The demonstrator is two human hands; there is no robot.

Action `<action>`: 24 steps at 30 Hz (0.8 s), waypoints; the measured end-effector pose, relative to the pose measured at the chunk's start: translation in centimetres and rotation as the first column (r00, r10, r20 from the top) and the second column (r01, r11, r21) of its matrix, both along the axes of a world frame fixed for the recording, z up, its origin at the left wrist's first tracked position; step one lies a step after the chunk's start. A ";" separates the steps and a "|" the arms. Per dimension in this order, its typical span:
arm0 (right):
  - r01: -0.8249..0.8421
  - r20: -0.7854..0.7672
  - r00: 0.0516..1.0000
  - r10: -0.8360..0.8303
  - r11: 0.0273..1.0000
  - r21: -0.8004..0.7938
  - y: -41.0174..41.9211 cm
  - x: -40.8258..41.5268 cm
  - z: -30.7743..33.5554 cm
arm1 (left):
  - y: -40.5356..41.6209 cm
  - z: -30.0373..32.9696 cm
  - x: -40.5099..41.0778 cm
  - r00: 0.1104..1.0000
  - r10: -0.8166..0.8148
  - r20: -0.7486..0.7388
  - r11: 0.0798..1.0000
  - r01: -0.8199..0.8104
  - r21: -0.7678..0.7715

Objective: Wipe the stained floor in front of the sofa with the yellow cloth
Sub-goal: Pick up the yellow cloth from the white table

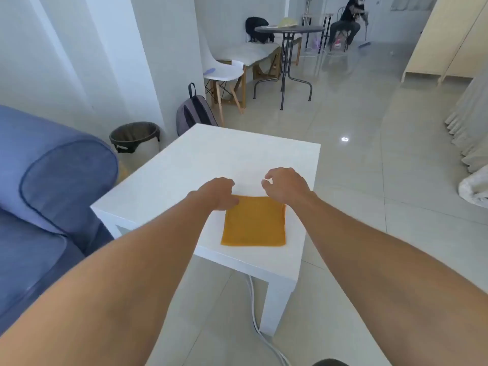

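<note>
A folded yellow cloth [254,221] lies flat near the front edge of a low white table [211,159]. My left hand [217,192] hovers over the cloth's far left corner, fingers curled downward and touching or nearly touching it. Over the far right corner is my right hand [286,184], fingers bent and apart, holding nothing. A blue sofa [50,191] stands at the left. The pale tiled floor [351,233] surrounds the table; no stain shows clearly.
A grey cable [254,313] runs along the floor under the table's near leg. A bin [135,137] and a backpack [195,112] stand by the wall behind the table. Farther back are chairs, a round table [289,29] and a seated person [346,22]. Curtains hang at the right.
</note>
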State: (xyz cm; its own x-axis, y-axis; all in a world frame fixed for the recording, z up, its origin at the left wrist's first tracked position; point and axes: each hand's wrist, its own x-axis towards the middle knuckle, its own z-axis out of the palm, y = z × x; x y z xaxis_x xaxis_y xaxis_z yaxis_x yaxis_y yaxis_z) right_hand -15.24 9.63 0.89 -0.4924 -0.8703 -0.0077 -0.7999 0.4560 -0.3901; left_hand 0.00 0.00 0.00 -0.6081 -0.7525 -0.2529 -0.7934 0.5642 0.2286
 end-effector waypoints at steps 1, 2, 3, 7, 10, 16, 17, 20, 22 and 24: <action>0.002 0.005 1.000 -0.002 1.000 0.004 0.0 -0.1 -1.3 | -0.3 -1.2 -0.3 1.000 -0.007 0.010 1.000 0.007 -0.003; 0.002 0.010 1.000 -0.002 1.000 -0.003 0.0 -0.1 -2.2 | -0.5 -2.0 -0.5 1.000 -0.011 0.021 1.000 0.012 -0.011; -0.003 0.013 1.000 0.003 1.000 -0.013 -0.2 -0.3 -3.4 | -1.0 -2.8 -0.8 0.999 -0.015 0.031 0.999 0.016 -0.031; -0.011 -0.024 1.000 0.009 0.994 -0.108 -0.1 0.0 -6.1 | -1.8 -4.2 -1.4 1.000 -0.001 -0.024 0.995 -0.002 -0.103; -0.027 -0.030 0.999 0.025 0.997 -0.070 0.0 0.3 -6.1 | -1.8 -3.8 -1.8 1.000 -0.028 0.002 0.993 0.028 -0.119; -0.045 0.159 0.986 0.042 0.999 0.017 -0.3 0.2 -4.2 | -0.8 -2.6 -1.6 0.999 -0.041 -0.012 0.988 0.039 -0.152; -0.054 0.147 0.988 0.051 0.998 0.015 -0.2 0.3 -3.8 | -0.5 -2.1 -1.3 0.999 -0.044 -0.023 0.986 0.039 -0.161; -0.095 0.071 0.993 0.096 0.995 -0.013 0.2 1.0 -2.2 | 0.8 -0.1 0.0 0.995 -0.053 -0.082 0.983 0.038 -0.178; -0.132 0.016 0.991 0.132 0.991 -0.037 0.5 1.8 -1.0 | 1.6 1.5 1.3 0.992 -0.046 -0.115 0.980 0.022 -0.200; -0.166 -0.028 0.986 0.164 0.983 -0.077 0.9 3.1 0.4 | 2.4 3.1 3.0 0.987 -0.029 -0.158 0.976 -0.006 -0.220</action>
State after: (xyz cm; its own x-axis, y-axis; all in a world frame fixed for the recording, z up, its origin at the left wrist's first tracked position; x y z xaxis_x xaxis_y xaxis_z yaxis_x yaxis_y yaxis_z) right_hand -12.18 10.54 1.30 -0.3411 -0.9372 0.0734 -0.8702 0.2852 -0.4018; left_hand 3.01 2.40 3.12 -0.6360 -0.7715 0.0175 -0.7501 0.6233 0.2212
